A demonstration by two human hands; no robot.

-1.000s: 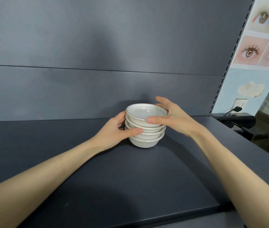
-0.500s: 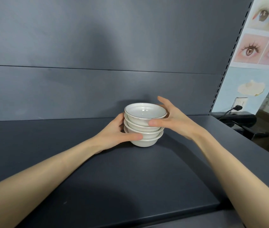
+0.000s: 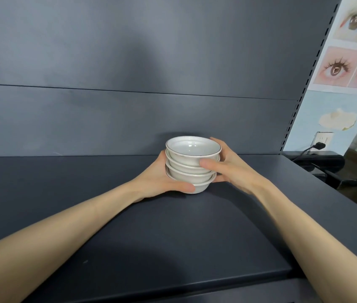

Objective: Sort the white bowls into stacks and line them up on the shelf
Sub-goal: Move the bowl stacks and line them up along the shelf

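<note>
The bowl stack [image 3: 186,172], upright, rims up, is being gripped between the curled left hand [image 3: 158,180] and right hand [image 3: 232,171] on the shelf [image 3: 173,237].

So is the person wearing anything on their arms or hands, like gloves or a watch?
No. The left hand and right hand are bare: no gloves or rings show. The left forearm and right forearm are bare too, with no sleeve, watch or bracelet in view.

White bowls [image 3: 191,149], apparently four, nested upright stack on dark shelf [image 3: 173,237].
</note>
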